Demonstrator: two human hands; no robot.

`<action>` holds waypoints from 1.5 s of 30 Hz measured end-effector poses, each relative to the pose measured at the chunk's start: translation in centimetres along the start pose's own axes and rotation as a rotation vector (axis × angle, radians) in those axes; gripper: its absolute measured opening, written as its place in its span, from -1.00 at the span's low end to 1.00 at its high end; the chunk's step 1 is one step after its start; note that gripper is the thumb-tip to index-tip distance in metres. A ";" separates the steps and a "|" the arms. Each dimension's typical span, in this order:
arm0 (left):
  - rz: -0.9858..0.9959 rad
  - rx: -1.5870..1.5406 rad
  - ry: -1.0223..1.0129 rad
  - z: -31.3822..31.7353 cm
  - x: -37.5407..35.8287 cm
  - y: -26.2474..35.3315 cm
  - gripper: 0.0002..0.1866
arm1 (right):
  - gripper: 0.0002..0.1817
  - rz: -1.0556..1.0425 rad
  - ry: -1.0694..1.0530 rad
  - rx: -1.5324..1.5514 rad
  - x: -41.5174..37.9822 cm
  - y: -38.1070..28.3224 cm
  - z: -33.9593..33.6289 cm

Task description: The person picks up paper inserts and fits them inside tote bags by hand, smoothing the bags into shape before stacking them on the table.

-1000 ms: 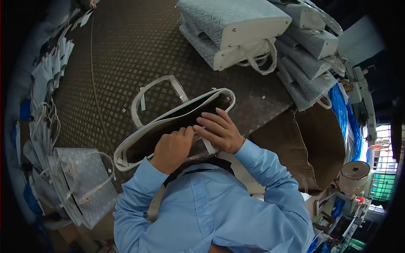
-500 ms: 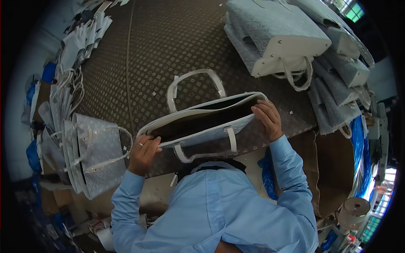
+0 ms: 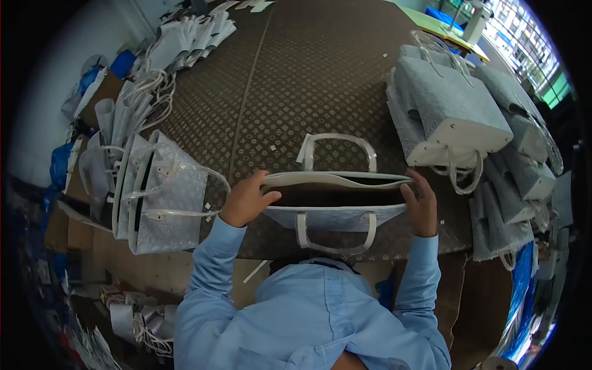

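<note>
A pale grey handbag (image 3: 336,217) with a white rim stands on the brown patterned table in front of me, its mouth gaping upward and its dark inside showing. One handle (image 3: 339,137) rises behind the bag; the other handle (image 3: 336,250) hangs toward me. My left hand (image 3: 245,200) grips the bag's left end, thumb at the front rim and fingers at the back corner. Around the right end, my right hand (image 3: 422,205) holds the rim between thumb and fingers.
Finished-looking grey bags (image 3: 176,203) stand at the left table edge, near rolled grey pieces and straps (image 3: 148,92). More grey bags (image 3: 453,111) are piled at the right, some upside down. A cardboard box (image 3: 481,302) sits below the right edge; a sewing machine (image 3: 478,24) stands far right.
The handbag has gone from a slant to nearly level across my front, both hands still at its ends. My head view has shifted, so the far table and sewing machine now show.
</note>
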State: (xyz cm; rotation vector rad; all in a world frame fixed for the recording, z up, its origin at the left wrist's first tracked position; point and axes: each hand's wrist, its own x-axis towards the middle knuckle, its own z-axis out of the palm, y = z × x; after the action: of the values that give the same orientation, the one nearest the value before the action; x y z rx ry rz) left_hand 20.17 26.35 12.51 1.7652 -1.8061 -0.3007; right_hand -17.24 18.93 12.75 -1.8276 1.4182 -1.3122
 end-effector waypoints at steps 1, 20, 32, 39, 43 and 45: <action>-0.143 -0.015 -0.081 -0.4 -0.5 0.3 -0.58 | -0.72 0.186 -0.176 0.206 0.2 1.5 -0.3; 0.466 -0.124 -0.719 11.0 22.7 5.9 -0.62 | -0.49 -0.487 -0.838 0.147 -10.0 -9.0 9.2; 0.627 0.276 -0.646 5.9 15.4 9.6 -0.79 | -0.76 0.006 -0.227 0.233 -4.9 -6.2 -1.6; 1.188 0.189 -0.123 9.4 14.9 8.0 -0.81 | -0.63 -0.443 -0.203 -0.164 -1.0 -2.1 2.3; 0.450 -0.153 -0.571 0.9 13.0 5.5 -0.69 | -0.54 -0.451 -0.447 -0.325 0.2 -1.4 1.7; 0.186 -0.096 -0.929 -0.1 13.2 3.5 -0.59 | -0.51 -0.362 -0.613 -0.277 1.9 -2.1 1.2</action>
State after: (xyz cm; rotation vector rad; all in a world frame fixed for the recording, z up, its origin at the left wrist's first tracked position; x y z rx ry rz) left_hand 17.98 13.97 17.76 1.4597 -2.4798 -1.2630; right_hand -15.16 17.67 14.68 -2.4751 0.9940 -0.6070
